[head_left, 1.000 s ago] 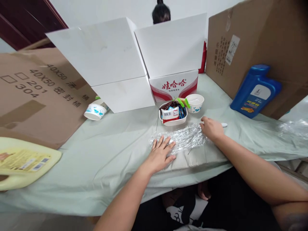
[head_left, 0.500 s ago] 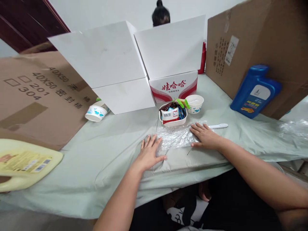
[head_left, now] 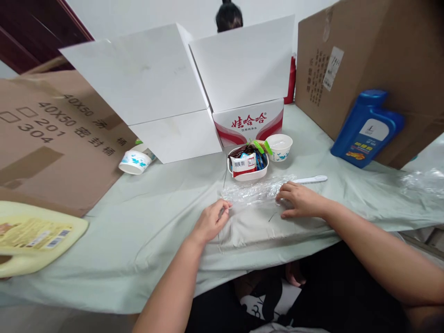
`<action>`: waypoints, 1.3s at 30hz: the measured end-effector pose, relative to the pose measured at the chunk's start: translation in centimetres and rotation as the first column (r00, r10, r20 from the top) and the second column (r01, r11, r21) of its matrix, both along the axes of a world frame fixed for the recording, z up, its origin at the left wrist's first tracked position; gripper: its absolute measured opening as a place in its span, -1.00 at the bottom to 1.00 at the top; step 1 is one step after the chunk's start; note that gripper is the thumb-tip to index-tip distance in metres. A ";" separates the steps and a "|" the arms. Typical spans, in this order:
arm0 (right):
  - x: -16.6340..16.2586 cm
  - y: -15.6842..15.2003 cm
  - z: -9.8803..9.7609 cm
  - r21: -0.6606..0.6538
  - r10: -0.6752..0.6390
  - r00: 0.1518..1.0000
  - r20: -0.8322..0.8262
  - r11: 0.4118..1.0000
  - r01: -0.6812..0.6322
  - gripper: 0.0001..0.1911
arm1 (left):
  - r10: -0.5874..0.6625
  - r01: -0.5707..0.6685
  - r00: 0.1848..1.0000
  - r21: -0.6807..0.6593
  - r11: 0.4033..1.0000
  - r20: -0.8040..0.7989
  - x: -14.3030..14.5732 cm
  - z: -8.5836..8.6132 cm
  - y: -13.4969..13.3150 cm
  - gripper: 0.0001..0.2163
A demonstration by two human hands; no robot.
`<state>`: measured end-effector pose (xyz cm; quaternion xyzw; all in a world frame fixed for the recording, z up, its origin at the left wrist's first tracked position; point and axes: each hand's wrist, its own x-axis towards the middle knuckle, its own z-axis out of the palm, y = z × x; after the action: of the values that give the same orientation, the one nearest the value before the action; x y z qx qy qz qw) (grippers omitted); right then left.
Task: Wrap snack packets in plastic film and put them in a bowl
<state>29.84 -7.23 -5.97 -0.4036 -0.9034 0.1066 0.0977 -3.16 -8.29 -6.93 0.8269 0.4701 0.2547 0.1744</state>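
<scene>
A sheet of clear plastic film (head_left: pixel 256 192) lies crumpled on the pale green tablecloth (head_left: pixel 156 222), just in front of a white tray of snack packets (head_left: pixel 247 163). My left hand (head_left: pixel 211 221) is curled, pinching the film's left corner. My right hand (head_left: pixel 301 200) has its fingers bent onto the film's right end, gripping it. A white plastic spoon (head_left: pixel 311 179) lies just beyond my right hand. A small white paper bowl (head_left: pixel 280 147) stands beside the tray.
An open white carton with red print (head_left: pixel 248 121) stands behind the tray. Brown cardboard boxes flank both sides (head_left: pixel 55 134) (head_left: pixel 367 51). A blue jug (head_left: pixel 366 129) leans at right, a yellow jug (head_left: pixel 34 236) lies at left, a tipped paper cup (head_left: pixel 134 162) sits near the carton. A person's head (head_left: pixel 228 16) shows behind.
Both hands went from lying flat on the film to curled grips at its ends. The film has bunched into a narrower strip further from me.
</scene>
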 end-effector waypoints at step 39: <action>-1.2 -0.7 -0.9 -0.139 0.016 0.995 0.097 0.990 -0.002 -0.27 | 0.220 -0.157 0.923 0.213 0.964 -0.316 1.7 -2.1 0.9 -0.77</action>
<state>28.66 -7.92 -6.86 -0.4100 -0.8994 0.1495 0.0246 -1.45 -7.39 -9.01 0.8215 0.5450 0.1673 -0.0109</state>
